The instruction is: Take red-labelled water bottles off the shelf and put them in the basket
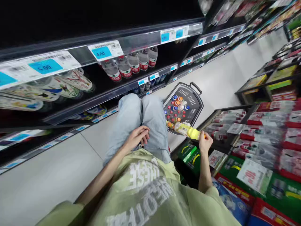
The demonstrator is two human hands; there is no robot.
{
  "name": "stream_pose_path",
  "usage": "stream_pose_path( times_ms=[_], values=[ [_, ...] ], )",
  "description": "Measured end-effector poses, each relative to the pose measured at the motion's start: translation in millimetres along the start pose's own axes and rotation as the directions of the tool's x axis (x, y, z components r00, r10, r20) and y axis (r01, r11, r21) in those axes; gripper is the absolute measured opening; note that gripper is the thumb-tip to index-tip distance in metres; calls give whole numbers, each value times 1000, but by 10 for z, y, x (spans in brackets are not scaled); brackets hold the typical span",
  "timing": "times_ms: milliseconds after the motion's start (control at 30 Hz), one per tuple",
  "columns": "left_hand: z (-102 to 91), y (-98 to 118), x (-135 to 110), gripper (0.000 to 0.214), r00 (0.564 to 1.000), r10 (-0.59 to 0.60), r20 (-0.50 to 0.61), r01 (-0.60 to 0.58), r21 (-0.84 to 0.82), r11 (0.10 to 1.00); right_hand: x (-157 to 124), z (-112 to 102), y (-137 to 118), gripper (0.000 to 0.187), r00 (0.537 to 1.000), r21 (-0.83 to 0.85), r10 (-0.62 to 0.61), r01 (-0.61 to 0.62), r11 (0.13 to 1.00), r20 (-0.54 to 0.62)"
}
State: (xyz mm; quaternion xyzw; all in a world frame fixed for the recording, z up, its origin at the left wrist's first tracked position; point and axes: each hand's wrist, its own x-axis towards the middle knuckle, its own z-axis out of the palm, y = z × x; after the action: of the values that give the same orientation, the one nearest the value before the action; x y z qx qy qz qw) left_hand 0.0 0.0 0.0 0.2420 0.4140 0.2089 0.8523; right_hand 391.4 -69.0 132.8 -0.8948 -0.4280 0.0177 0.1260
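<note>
I am crouched in a shop aisle. My right hand (205, 142) is closed round the cap end of a yellow drink bottle (188, 131), held level above the near rim of a dark shopping basket (196, 103). The basket stands on the floor and holds several bottles with coloured caps (178, 108). My left hand (138, 135) rests on my thigh in light jeans, fingers loosely curled, nothing in it.
Dark shelves on the left carry water bottles (131, 64) and price tags (105, 50). On the right, low shelves hold red and clear packs (265, 125) and green boxes (191, 155). The pale floor (218, 78) runs on past the basket.
</note>
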Motion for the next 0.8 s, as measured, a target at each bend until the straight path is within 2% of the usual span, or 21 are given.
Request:
stream_pose_path(
  times_ms=[133, 233, 367, 467, 600, 800],
  values=[
    [11, -4, 10, 61, 1000, 13, 10, -13, -16, 1000, 98, 300, -21, 68, 987, -232, -26, 63, 971, 157],
    [14, -8, 7, 57, 1000, 27, 10, -27, -27, 999, 147, 615, -11, 64, 939, -382, -17, 157, 911, 345],
    [16, -18, -3, 58, 999, 33, 3, -33, -55, 998, 125, 1050, 54, 55, 895, -436, 1, 216, 874, 445],
    [12, -29, -7, 58, 999, 34, 4, -34, -81, 996, 44, 1268, 154, 49, 858, -461, 11, 265, 847, 514],
    [6, -42, -6, 55, 999, 32, 12, -31, -88, 996, -40, 1350, 322, 48, 808, -439, -15, 335, 834, 588],
    [6, -47, -20, 53, 999, 40, 12, -39, -81, 996, 2, 1219, 503, 49, 762, -380, -42, 369, 848, 646]
  ],
)
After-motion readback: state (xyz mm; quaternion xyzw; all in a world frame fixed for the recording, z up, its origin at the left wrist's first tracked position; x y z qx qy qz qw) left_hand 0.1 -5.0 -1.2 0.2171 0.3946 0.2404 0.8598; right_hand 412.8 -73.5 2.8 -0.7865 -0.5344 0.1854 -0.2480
